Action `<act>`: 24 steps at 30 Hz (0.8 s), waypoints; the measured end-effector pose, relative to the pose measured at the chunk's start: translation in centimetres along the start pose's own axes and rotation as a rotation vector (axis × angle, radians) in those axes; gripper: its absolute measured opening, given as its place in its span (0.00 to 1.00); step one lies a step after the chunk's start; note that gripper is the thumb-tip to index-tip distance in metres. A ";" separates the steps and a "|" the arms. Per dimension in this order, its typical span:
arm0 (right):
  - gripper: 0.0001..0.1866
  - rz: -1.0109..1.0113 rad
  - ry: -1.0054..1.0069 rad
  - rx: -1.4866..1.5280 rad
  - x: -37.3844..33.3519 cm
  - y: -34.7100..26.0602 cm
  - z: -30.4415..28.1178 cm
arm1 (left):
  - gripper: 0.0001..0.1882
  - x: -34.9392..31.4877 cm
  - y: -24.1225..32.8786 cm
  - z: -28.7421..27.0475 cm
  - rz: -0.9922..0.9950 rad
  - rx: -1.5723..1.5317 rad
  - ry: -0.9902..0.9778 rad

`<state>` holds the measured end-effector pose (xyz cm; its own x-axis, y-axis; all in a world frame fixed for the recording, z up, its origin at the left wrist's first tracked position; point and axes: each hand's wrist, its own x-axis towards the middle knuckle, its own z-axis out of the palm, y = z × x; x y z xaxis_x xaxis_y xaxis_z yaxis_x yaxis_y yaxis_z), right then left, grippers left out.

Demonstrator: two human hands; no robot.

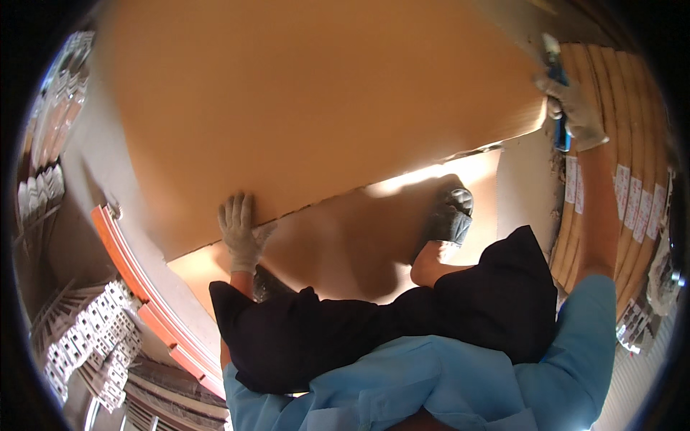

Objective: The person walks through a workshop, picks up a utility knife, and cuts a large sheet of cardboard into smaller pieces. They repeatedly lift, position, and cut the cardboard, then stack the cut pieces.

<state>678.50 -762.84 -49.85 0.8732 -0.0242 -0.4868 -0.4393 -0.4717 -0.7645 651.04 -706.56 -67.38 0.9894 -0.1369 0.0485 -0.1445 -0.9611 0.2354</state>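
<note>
A large brown cardboard sheet (323, 108) fills the upper middle of the view, its near edge running on a slant. My left hand (241, 228), in a pale work glove, lies on that edge at the lower left, fingers stretched over the top face and thumb apart. At the sheet's right corner my gloved right hand (575, 111) is closed around a blue utility knife (563, 136), whose pale end points away from me. Under the near edge lies another piece of cardboard (338, 251), partly in shadow and touched by my shoe (454, 215).
Long brown cartons (611, 144) with white labels are stacked on the right. An orange-red strip (122, 251) curves along the left floor. Beyond it lie bundles of white profiles (93, 337) and more wrapped lengths (61, 122) toward the far left.
</note>
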 end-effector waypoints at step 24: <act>0.12 -0.037 -0.072 0.247 5.4 6.0 -3.3 | 0.28 -3.9 -6.3 -3.8 -1.298 0.104 0.314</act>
<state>681.26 -768.67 -55.63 0.8762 0.0558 -0.4787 -0.4535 -0.2410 -0.8581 648.03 -699.06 -65.36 0.3618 0.9296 0.0699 0.9064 -0.3683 0.2069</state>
